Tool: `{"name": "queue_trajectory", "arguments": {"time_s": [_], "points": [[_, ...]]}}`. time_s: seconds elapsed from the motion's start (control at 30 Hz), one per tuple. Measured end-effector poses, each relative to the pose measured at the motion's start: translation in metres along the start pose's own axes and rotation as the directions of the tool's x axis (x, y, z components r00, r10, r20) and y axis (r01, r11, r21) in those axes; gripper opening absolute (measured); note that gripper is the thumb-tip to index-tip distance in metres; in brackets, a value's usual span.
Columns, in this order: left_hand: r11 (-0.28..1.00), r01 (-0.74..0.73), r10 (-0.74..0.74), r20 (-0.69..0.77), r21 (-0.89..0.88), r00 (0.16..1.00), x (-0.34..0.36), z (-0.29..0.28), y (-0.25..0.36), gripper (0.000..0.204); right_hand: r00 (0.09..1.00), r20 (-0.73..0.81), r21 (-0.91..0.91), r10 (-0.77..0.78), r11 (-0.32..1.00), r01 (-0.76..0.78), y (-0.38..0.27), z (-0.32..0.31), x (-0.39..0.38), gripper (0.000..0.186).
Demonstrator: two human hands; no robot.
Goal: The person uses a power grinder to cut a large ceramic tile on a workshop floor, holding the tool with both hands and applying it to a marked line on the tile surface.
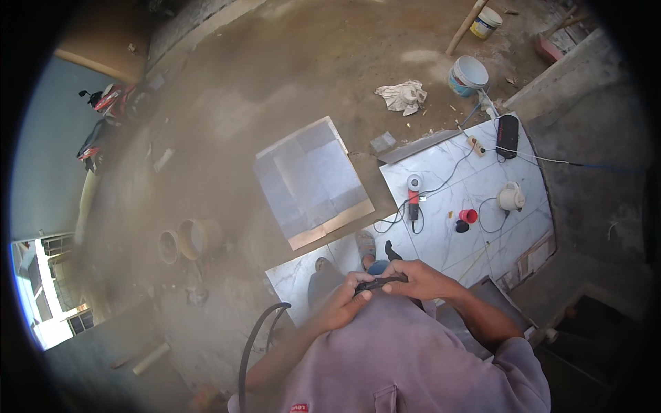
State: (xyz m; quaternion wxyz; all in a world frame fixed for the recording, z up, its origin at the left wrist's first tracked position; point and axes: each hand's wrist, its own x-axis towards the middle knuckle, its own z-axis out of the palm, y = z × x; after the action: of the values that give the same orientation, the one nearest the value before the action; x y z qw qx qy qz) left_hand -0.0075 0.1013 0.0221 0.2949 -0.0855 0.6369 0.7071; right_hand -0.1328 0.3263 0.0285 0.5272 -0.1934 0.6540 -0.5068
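Note:
Close in front of my chest, both hands hold a dark, strap-like strip (377, 283), its exact kind unclear. My left hand (346, 301) pinches one part of it, with fingers and thumb closed. Just to the right, my right hand (417, 279) grips the strip too, fingers curled over it. A black piece (392, 252) sticks up beyond my right hand; whether it belongs to the same strip I cannot tell. Below the hands, my feet in sandals (366, 249) stand on white marbled tiles.
An angle grinder (413, 199) with its cord lies on the tiles (447, 237). Near it are a red cup (468, 216), a whitish kettle-like pot (511, 197), a socket strip (476, 145) and a black speaker-like cylinder (507, 136). Cardboard-edged tiles (313, 182), a rag (403, 96) and a bucket (468, 74) stand farther off.

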Motion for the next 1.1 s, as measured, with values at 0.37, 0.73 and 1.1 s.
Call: {"name": "queue_trajectory", "arguments": {"time_s": [0.37,0.73,1.1], "points": [[0.859,0.184,-0.237,0.052,0.478,0.970,0.006,-0.003,0.037,0.047,0.991,0.136,-0.103,-0.012,0.994,0.026,0.001,0.000,0.015,0.042],[0.969,-0.005,0.014,-0.035,0.245,0.999,0.003,0.001,0.002,0.084,0.991,0.126,-0.213,0.047,0.977,-0.019,0.014,0.025,0.033,0.060],[0.995,0.095,-0.093,-0.194,0.004,0.977,-0.029,-0.017,-0.023,0.066,0.956,0.287,-0.199,0.066,0.980,-0.008,0.006,0.028,0.034,0.044]]}}
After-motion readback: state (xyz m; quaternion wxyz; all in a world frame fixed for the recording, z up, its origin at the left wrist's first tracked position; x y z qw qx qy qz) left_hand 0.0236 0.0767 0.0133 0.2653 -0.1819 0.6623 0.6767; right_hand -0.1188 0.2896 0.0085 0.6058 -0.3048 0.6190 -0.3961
